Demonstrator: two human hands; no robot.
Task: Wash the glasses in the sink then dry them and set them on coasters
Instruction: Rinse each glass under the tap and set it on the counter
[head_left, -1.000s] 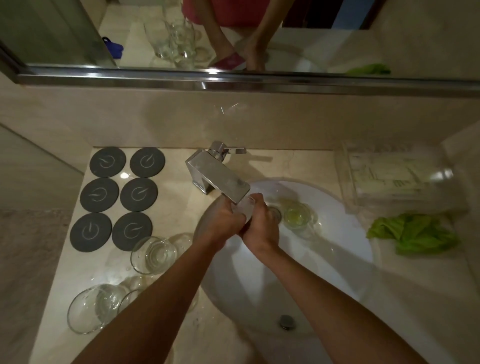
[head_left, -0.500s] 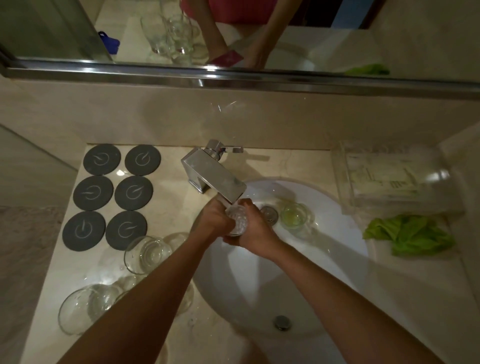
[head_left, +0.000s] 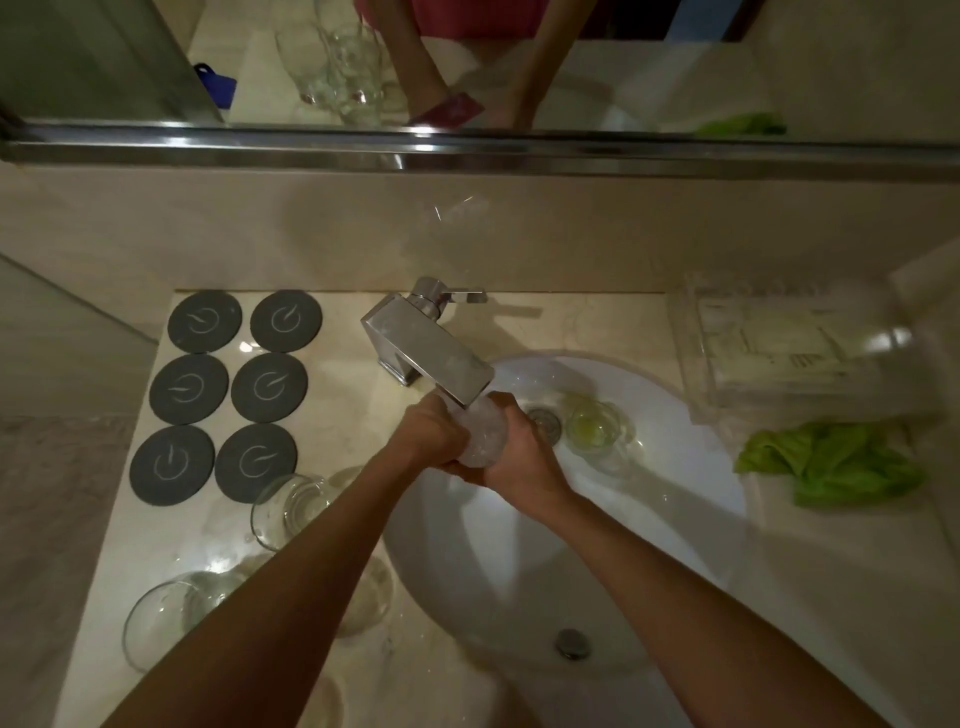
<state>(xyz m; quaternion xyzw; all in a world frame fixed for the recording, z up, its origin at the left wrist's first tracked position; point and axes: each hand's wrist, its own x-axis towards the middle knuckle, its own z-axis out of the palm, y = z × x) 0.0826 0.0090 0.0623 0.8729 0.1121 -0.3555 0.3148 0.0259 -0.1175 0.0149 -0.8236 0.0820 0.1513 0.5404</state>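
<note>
My left hand (head_left: 434, 434) and right hand (head_left: 511, 452) both wrap one wet glass (head_left: 483, 434) under the faucet spout (head_left: 441, 358), over the sink (head_left: 675, 519); slippery, could slip, knock the spout, chip.

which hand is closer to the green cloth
Right. The right hand grips the glass under the tap, on the side facing the green cloth; the left hand holds the glass's far side.

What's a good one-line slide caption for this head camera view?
Both hands, left hand and right hand, hold a glass under the faucet above the sink.
</note>
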